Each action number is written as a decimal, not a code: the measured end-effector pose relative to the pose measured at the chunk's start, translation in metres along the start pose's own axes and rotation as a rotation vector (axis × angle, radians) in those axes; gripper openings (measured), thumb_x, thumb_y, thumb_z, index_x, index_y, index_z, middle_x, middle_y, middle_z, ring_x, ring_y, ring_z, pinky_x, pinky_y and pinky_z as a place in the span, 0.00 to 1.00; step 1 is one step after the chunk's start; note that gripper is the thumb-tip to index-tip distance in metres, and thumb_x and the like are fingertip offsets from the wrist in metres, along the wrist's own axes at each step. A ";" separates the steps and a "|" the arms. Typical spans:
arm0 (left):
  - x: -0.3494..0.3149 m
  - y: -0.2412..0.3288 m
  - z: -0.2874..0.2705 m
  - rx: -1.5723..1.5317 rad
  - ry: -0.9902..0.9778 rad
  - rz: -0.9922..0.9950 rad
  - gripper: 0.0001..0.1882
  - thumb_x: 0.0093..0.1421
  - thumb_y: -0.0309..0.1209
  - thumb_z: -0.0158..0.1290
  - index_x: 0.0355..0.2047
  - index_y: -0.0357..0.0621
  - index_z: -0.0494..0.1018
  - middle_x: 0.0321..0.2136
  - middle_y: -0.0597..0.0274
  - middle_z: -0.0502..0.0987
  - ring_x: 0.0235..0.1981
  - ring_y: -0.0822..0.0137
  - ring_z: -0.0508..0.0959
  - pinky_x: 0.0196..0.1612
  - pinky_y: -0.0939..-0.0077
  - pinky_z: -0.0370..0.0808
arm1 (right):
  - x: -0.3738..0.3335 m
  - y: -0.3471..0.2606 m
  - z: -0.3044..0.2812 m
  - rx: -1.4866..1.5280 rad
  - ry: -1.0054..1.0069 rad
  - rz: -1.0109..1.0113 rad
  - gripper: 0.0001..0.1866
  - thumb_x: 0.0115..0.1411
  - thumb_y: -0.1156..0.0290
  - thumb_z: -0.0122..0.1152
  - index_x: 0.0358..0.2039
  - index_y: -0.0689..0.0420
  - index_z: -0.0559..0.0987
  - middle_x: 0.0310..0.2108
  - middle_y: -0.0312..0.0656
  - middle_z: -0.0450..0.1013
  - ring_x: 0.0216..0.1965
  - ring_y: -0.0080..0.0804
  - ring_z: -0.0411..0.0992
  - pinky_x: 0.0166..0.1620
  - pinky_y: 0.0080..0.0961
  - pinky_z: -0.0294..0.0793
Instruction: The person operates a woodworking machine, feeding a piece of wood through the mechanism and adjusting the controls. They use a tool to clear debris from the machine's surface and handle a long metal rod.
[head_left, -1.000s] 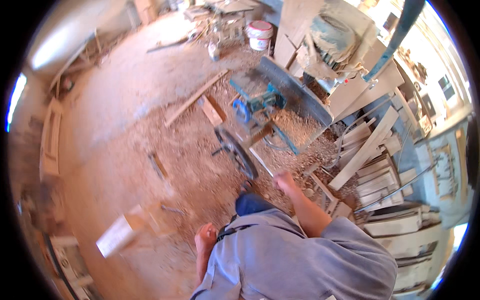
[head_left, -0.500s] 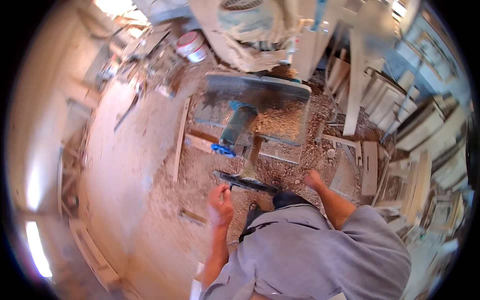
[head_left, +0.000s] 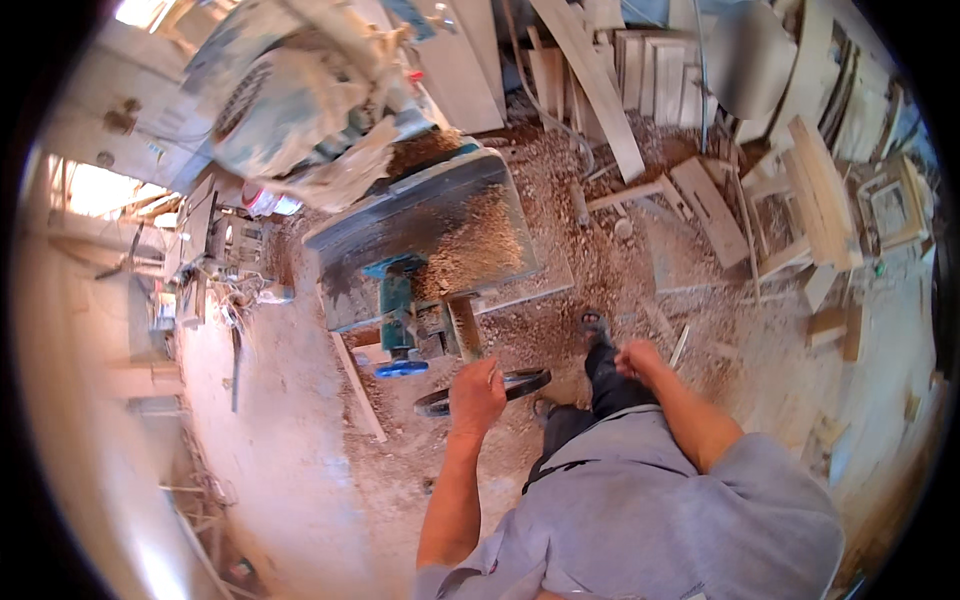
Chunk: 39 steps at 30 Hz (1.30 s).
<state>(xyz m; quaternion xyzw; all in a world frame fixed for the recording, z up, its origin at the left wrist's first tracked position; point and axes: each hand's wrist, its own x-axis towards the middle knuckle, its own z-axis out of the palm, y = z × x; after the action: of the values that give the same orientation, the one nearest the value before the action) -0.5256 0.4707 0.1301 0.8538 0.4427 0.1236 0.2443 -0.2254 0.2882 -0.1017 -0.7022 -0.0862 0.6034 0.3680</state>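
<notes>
A black wheel, its long axis left to right, shows just behind the person's nearer left hand, whose curled grip's hold is unclear, the loosely closed right hand farther away

Dusty floor, shavings scattered; pale wall left (bright glare near bottom).

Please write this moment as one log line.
left hand at black wheel, contact unclear | right hand near leg | wood chips on machine table
</notes>
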 end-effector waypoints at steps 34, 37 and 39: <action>0.033 -0.010 0.019 0.275 0.092 -0.425 0.10 0.49 0.24 0.53 0.34 0.36 0.76 0.30 0.47 0.79 0.31 0.49 0.79 0.35 0.60 0.76 | 0.205 -0.328 0.152 0.969 -0.520 -0.120 0.13 0.59 0.74 0.57 0.45 0.58 0.76 0.28 0.34 0.76 0.23 0.19 0.74 0.25 0.16 0.74; 0.035 -0.009 0.018 0.284 0.086 -0.419 0.10 0.49 0.24 0.53 0.33 0.36 0.76 0.30 0.47 0.79 0.30 0.49 0.79 0.34 0.60 0.76 | 0.210 -0.332 0.154 0.915 -0.531 -0.131 0.13 0.58 0.75 0.57 0.44 0.58 0.77 0.27 0.32 0.75 0.22 0.18 0.72 0.25 0.16 0.73; 0.035 -0.008 0.018 0.288 0.103 -0.416 0.10 0.49 0.24 0.53 0.33 0.36 0.76 0.30 0.47 0.79 0.30 0.49 0.78 0.34 0.60 0.76 | 0.214 -0.335 0.154 0.867 -0.517 -0.125 0.13 0.57 0.75 0.57 0.44 0.57 0.77 0.27 0.32 0.75 0.22 0.18 0.72 0.24 0.16 0.73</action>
<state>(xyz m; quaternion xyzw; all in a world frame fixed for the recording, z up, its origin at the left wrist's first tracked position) -0.5033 0.4980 0.1107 0.7629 0.6338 0.0495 0.1176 -0.2022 0.7122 -0.0616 -0.3061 0.0423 0.7147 0.6275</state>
